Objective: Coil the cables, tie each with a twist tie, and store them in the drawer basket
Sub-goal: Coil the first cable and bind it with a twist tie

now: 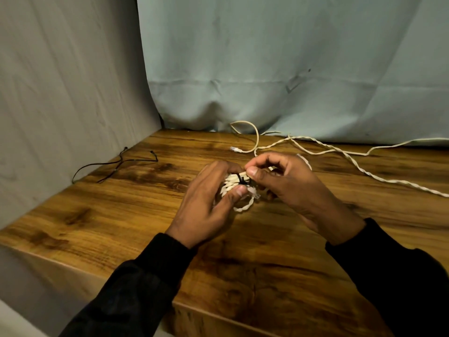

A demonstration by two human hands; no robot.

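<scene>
A coiled cream twisted cable (232,184) sits between both hands above the wooden table (121,215). A black twist tie (242,180) wraps around the coil's middle. My left hand (209,200) grips the coil, thumb pressed on its lower side near a clear plug. My right hand (281,183) pinches the twist tie's end with thumb and forefinger. A loose loop of the coil hangs below at the hands' gap. The drawer basket is not in view.
More cream cable (359,166) trails uncoiled across the back right of the table, one plug end (234,149) lying at centre back. Two black twist ties (116,164) lie at the left by the grey cloth wall. A pale blue cloth hangs behind.
</scene>
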